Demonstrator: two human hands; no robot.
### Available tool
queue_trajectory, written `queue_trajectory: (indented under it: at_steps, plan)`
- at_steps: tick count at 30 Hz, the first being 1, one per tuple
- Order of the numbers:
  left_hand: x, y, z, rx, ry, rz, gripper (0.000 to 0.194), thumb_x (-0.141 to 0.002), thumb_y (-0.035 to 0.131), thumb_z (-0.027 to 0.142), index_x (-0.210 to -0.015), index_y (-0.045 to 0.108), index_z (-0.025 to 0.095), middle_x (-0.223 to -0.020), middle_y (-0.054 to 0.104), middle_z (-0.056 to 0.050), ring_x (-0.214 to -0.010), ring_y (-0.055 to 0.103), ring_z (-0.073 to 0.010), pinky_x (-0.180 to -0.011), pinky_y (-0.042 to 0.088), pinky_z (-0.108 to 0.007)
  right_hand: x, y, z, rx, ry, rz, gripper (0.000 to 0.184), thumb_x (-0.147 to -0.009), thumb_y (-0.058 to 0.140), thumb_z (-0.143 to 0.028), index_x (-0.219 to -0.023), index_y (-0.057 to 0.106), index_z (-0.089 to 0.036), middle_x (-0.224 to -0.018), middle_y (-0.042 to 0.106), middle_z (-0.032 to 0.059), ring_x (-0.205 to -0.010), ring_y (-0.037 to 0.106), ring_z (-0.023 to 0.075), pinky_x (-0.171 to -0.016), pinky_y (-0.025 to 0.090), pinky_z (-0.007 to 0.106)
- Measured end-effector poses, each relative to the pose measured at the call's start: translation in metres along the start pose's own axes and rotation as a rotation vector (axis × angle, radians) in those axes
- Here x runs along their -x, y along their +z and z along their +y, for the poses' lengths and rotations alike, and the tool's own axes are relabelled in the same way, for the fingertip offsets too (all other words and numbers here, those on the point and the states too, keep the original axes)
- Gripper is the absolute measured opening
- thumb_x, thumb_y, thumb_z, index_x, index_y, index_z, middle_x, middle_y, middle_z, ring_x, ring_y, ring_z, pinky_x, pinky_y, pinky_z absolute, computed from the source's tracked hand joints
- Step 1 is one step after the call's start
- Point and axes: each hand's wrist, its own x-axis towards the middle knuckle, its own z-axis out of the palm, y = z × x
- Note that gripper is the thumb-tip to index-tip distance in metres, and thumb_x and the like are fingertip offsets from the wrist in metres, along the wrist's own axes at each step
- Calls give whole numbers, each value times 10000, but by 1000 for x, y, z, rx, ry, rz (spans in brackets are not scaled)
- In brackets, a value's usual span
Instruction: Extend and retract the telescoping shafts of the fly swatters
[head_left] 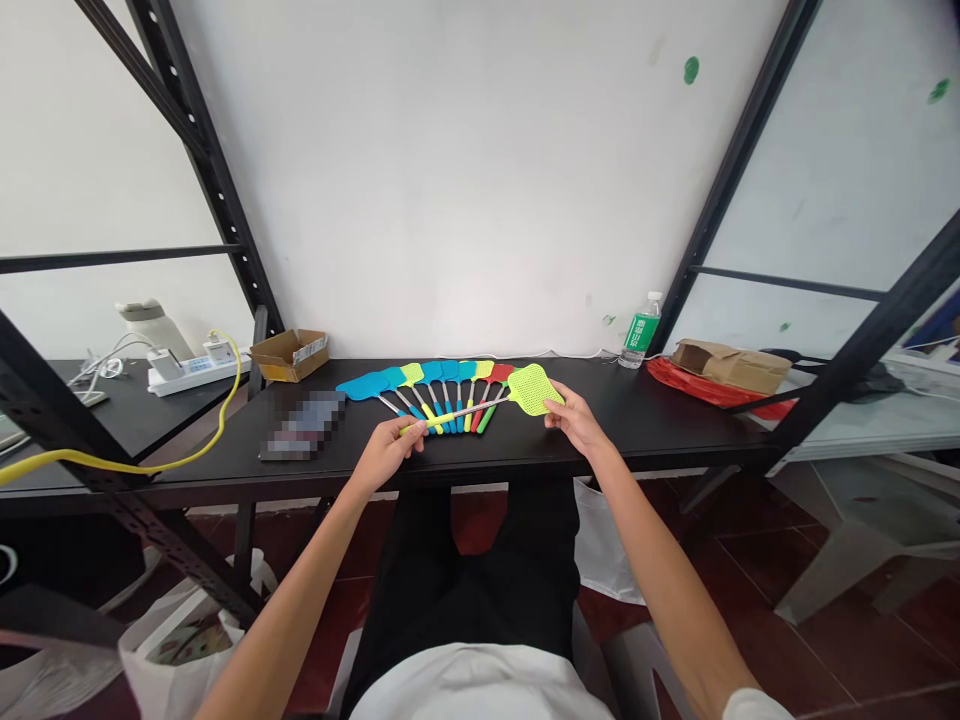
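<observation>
Here the left hand (390, 450) pinches the handle of a yellow-green swatter (534, 389) while the right hand (574, 415) grips its head, stretching it level above the swatter row (431, 385) fanned on the tabletop (637, 420).

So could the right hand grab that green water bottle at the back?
Probably yes. The bottle stands beyond the right hand with bare table between, but that hand now holds the yellow swatter.

Single head cam, looks fwd and down over black table (637, 420), close above it, facing white wall (480, 180).
</observation>
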Motion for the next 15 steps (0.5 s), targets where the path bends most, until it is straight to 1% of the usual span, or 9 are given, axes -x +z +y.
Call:
queue_trajectory:
  at_steps: [7, 15]
  plan:
    - [0, 0, -1, -14, 3, 4, 375, -919, 534, 505, -821, 671, 171, -671, 632, -26, -551, 467, -137, -541, 360, -252, -1, 0, 1, 29, -6, 14, 726, -730, 804, -382, -1394, 542, -251, -943, 707, 38, -561, 592, 114, -550, 493, 277]
    - [1, 0, 2, -24, -9, 27, 375, -916, 542, 503, -811, 678, 169, -667, 638, -33, -556, 468, -137, -546, 365, -254, 0, 2, 1, 66, -16, 14, 695, -742, 794, -389, -1376, 546, -250, -928, 706, 34, -566, 600, 111, -542, 489, 261]
